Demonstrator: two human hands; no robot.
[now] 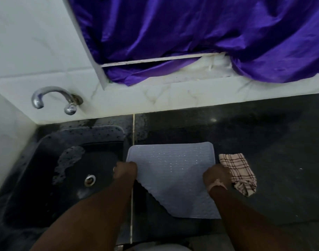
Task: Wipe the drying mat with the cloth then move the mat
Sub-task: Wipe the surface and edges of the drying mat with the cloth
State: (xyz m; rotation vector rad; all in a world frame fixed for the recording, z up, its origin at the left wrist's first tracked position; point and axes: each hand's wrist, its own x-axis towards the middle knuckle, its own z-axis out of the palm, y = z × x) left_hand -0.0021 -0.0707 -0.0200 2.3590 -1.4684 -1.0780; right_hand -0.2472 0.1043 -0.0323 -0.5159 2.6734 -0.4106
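Note:
The grey-blue drying mat (171, 176), covered in small bumps, lies on the dark counter just right of the sink. My left hand (125, 172) grips its left edge and my right hand (216, 175) grips its right edge. The near left corner of the mat looks lifted or folded under. The checked beige cloth (239, 173) lies crumpled on the counter just right of my right hand, with neither hand holding it.
A dark sink (46, 169) with a metal drain (90, 179) sits to the left, under a chrome tap (52, 96) on the white tiled wall. Dark stone counter (263, 142) stretches to the right. A purple curtain (191, 33) hangs over the window ledge behind.

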